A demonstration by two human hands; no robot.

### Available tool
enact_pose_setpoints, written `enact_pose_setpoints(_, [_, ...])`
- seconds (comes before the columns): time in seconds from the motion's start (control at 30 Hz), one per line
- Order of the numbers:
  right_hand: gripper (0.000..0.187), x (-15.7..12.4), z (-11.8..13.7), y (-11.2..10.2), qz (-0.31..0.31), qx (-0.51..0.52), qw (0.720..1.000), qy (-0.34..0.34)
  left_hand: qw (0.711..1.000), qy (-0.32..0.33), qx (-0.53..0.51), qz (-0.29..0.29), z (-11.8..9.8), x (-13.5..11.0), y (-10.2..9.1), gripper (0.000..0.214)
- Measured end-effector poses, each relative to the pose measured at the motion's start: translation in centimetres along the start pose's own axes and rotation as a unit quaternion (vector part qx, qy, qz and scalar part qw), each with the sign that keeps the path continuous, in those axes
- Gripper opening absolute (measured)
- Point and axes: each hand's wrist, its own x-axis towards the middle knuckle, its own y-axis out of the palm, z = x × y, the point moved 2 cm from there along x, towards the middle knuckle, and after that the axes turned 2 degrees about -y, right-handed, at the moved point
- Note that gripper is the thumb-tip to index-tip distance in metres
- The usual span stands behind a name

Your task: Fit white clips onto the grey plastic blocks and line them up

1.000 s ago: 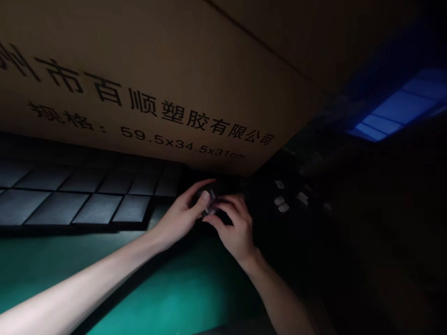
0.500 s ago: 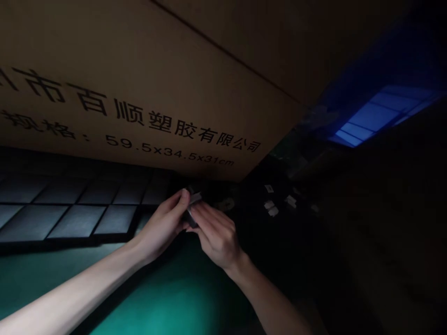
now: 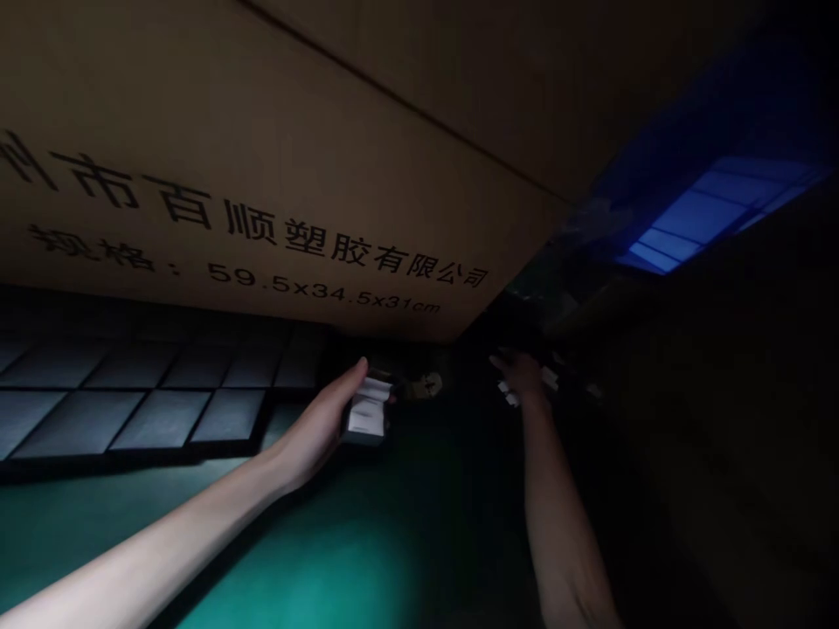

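Note:
My left hand is shut around a small dark block wrapped with white paper labels, which stands out beside my fingers. My right hand is stretched away to the right, in deep shadow. Its fingers are at several small white pieces lying on a dark surface. The dimness hides whether those fingers grip any piece. A small pale round object sits between my hands, touching neither.
A large cardboard carton printed with black Chinese text and "59.5x34.5x31cm" looms overhead. Dark square-gridded panels lie at left, above a green surface. A blue-lit rectangular panel glows at upper right.
My hands have separated. My right hand has left the dark block and moved right to the white pieces, while my left hand keeps hold of the block, now showing its white labels.

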Motion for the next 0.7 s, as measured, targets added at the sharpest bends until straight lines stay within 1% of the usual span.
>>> enact_pose_setpoints(0.07, [0.025,0.0,-0.5,1.0,0.000,0.014,1.000,0.005,1.000,-0.006,0.008,0.001,0.1,0.0,-0.1,0.055])
enact_pose_setpoints(0.13, [0.026,-0.3,-0.7,1.0,-0.015,0.034,0.999,0.005,1.000,-0.011,0.011,0.006,0.1,0.1,-0.1,0.057])
enact_pose_setpoints(0.23, [0.033,-1.3,0.0,-0.5,-0.062,0.054,0.997,0.000,1.000,-0.013,0.006,0.015,0.1,0.1,0.0,0.057])
enact_pose_setpoints(0.3, [0.036,-2.6,1.4,-2.3,-0.119,0.099,0.988,-0.019,1.000,-0.010,-0.003,0.022,0.1,0.1,0.2,0.054])
enact_pose_setpoints(0.33, [0.037,-3.5,2.5,-3.2,-0.150,0.140,0.978,-0.037,1.000,-0.010,-0.009,0.028,0.1,0.1,0.3,0.052])
enact_pose_setpoints(0.37, [0.038,-4.6,3.8,-4.0,-0.192,0.232,0.951,-0.065,0.999,-0.011,-0.017,0.034,0.1,0.0,0.4,0.051])
enact_pose_setpoints(0.4, [0.038,-6.0,5.3,-4.6,-0.215,0.331,0.914,-0.096,0.999,-0.013,-0.025,0.038,0.1,0.0,0.5,0.050])
enact_pose_setpoints(0.43, [0.036,-7.3,6.9,-5.0,-0.204,0.411,0.879,-0.128,0.999,-0.017,-0.033,0.040,0.1,0.0,0.5,0.049])
enact_pose_setpoints(0.47, [0.033,-8.7,8.5,-5.1,-0.164,0.473,0.850,-0.163,0.998,-0.021,-0.041,0.037,0.1,0.0,0.5,0.048])
enact_pose_setpoints(0.5, [0.032,-10.1,10.2,-4.9,-0.108,0.517,0.827,-0.195,0.998,-0.024,-0.046,0.033,0.1,0.0,0.5,0.047])
enact_pose_setpoints(0.53, [0.033,-11.4,11.7,-4.6,-0.048,0.543,0.812,-0.212,0.998,-0.026,-0.050,0.030,0.1,0.0,0.5,0.047])
enact_pose_setpoints(0.57, [0.030,-12.5,13.0,-4.1,0.003,0.559,0.800,-0.218,0.998,-0.027,-0.053,0.030,0.1,0.0,0.5,0.046])
enact_pose_setpoints(0.6, [0.025,-13.4,14.0,-3.5,0.039,0.569,0.792,-0.218,0.998,-0.029,-0.057,0.031,0.1,0.0,0.5,0.046])
enact_pose_setpoints(0.7, [0.013,-14.9,15.6,-1.7,0.104,0.570,0.789,-0.205,0.997,-0.030,-0.065,0.036,0.2,0.2,0.5,0.046])
